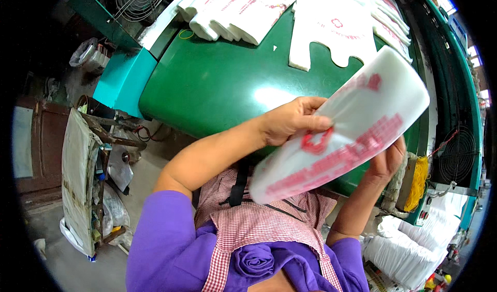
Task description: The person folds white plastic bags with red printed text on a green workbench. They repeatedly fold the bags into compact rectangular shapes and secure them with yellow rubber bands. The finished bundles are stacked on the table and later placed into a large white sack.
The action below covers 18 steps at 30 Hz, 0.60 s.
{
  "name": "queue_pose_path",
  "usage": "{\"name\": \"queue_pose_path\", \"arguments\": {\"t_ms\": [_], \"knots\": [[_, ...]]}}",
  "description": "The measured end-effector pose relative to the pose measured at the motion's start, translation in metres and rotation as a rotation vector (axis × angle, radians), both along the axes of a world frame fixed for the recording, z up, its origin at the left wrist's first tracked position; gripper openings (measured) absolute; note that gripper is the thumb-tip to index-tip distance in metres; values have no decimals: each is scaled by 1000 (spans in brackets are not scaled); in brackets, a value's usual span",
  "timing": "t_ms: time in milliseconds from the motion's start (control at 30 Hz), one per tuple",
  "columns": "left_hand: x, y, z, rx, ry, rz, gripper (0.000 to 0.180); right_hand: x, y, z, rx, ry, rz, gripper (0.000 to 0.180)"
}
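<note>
A folded bundle of white plastic bags with red print [383, 103] is held tilted in front of my body, above the near edge of the green table. My left hand [300, 121] grips the bundle's left edge, thumb on top and the other fingers underneath. At its lower right edge, my right hand [388, 160] is closed on the bundle; most of its fingers are hidden behind the plastic. The bundle is slightly blurred. Beyond it, a flat stack of white vest-style carrier bags [331, 28] lies with its handles toward me.
Folded white bundles [243, 7] overlap at the table's far left, near a yellow rubber band [186, 34]. More bag bundles [388, 20] lie far right. The table surface is green [217, 79]. Yellow strands [417, 183] hang at right above white sacks [406, 250]. A worn board [77, 183] stands left.
</note>
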State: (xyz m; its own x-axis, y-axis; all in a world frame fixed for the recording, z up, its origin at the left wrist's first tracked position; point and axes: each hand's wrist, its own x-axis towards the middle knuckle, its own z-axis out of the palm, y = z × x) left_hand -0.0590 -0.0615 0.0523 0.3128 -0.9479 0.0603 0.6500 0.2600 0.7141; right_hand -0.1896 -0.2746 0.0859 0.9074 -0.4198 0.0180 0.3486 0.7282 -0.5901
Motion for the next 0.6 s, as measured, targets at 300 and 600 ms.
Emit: {"name": "queue_pose_path", "arguments": {"t_ms": [300, 600], "knots": [[60, 33, -23, 308, -568, 510, 22, 2, 56, -8, -1324, -163, 301, 29], [114, -4, -3, 209, -1640, 1095, 36, 215, 62, -56, -1017, 138, -199, 50]]}}
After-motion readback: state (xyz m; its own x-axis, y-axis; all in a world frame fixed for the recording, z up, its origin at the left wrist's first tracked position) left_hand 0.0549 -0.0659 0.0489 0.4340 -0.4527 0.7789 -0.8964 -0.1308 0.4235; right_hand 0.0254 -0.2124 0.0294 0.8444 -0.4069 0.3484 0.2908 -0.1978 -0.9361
